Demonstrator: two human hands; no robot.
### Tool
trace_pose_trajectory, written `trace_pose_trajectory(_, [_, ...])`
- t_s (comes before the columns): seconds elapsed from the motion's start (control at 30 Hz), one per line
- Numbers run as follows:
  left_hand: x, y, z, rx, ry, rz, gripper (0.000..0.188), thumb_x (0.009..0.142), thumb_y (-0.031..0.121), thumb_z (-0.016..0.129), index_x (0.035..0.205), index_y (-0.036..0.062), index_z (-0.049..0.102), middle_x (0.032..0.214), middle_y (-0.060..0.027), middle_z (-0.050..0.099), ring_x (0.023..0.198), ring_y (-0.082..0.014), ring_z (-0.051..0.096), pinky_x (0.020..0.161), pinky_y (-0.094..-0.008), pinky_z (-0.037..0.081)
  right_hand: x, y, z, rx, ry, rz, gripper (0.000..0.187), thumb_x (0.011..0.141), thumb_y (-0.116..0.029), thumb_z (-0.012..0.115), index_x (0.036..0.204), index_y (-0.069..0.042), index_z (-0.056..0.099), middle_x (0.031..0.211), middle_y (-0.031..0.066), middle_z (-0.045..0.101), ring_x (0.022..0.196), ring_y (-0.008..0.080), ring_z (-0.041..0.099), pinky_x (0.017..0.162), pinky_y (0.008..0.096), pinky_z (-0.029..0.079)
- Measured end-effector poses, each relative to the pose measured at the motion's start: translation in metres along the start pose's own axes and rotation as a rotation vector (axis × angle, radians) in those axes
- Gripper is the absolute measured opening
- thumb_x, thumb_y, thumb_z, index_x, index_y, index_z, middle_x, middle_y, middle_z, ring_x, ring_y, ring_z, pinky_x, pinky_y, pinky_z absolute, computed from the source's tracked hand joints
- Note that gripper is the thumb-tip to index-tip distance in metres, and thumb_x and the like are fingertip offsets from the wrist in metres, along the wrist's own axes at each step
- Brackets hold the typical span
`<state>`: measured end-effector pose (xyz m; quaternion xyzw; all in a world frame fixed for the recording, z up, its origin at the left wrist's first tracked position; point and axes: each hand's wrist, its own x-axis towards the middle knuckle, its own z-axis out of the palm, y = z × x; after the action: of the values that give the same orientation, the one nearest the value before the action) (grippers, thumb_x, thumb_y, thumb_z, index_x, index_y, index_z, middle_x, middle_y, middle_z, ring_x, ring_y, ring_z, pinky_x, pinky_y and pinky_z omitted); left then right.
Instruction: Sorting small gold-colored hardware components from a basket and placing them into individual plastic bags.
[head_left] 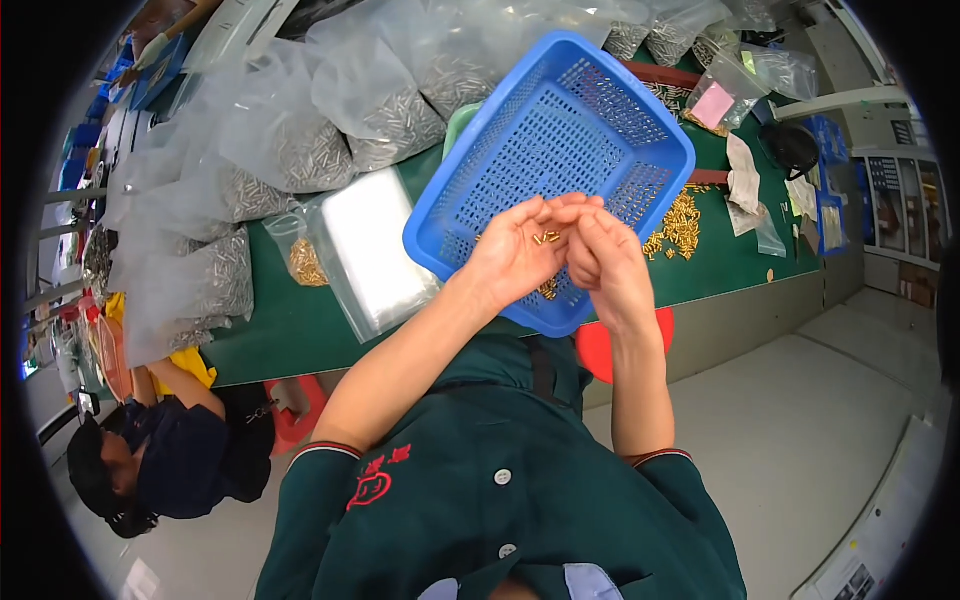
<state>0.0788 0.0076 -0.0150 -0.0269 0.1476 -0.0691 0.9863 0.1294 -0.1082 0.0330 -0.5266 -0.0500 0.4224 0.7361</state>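
Observation:
My left hand (508, 258) is cupped palm up over the near side of a blue perforated plastic basket (545, 125). A few small brass-coloured cylindrical pieces (546, 238) lie in its palm. Close beside it is my right hand (610, 265), its fingers curled and pressed together near the left fingertips. Whatever the right fingers hold, if anything, is hidden. More brass pieces (548, 289) sit in the basket's near corner, below my hands. To the right of the basket, a loose heap of the same brass pieces (682, 228) is spread on the green tabletop (735, 272).
Large clear bags of silvery metal pieces (400, 125) line the back and left. Flat plastic bags (370, 245) and a small bag of brass pieces (305, 262) lie left of the basket. A red stool (655, 340) stands under the table edge. Another person (190, 450) sits at left.

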Motion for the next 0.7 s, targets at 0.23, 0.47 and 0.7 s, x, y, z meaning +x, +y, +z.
trace_pose_trajectory(0.23, [-0.012,0.005,0.005,-0.132,-0.004,0.018,0.039,0.090,0.020,0.030,0.114,-0.0093,0.041,0.123,-0.0207,0.042,0.114,-0.0265,0.041,0.100,-0.0352,0.031,-0.003,-0.005,-0.001,0.071,-0.027,0.003,0.022,0.083,-0.007,0.036,0.101,0.001,0.048,0.055,-0.0026,0.034,0.042,0.0032,0.023,0.038,0.0178,0.019])
trace_pose_trajectory(0.47, [-0.010,-0.001,0.001,-0.013,-0.070,0.007,0.043,0.091,0.023,0.029,0.121,-0.0074,0.034,0.129,-0.0207,0.034,0.123,-0.0296,0.029,0.103,-0.0397,0.024,-0.009,-0.003,0.013,-0.238,-0.178,0.071,0.027,0.089,-0.014,0.038,0.111,0.000,0.047,0.054,-0.0052,0.033,0.045,0.0032,0.027,0.041,0.0180,0.019])
trace_pose_trajectory(0.7, [-0.011,-0.002,0.000,-0.052,-0.091,-0.004,0.041,0.090,0.020,0.028,0.117,-0.0080,0.039,0.127,-0.0201,0.038,0.120,-0.0288,0.034,0.102,-0.0395,0.026,-0.011,-0.011,0.002,-0.043,-0.220,0.117,0.033,0.089,-0.015,0.039,0.117,0.001,0.043,0.051,-0.0057,0.030,0.043,0.0029,0.025,0.040,0.0186,0.019])
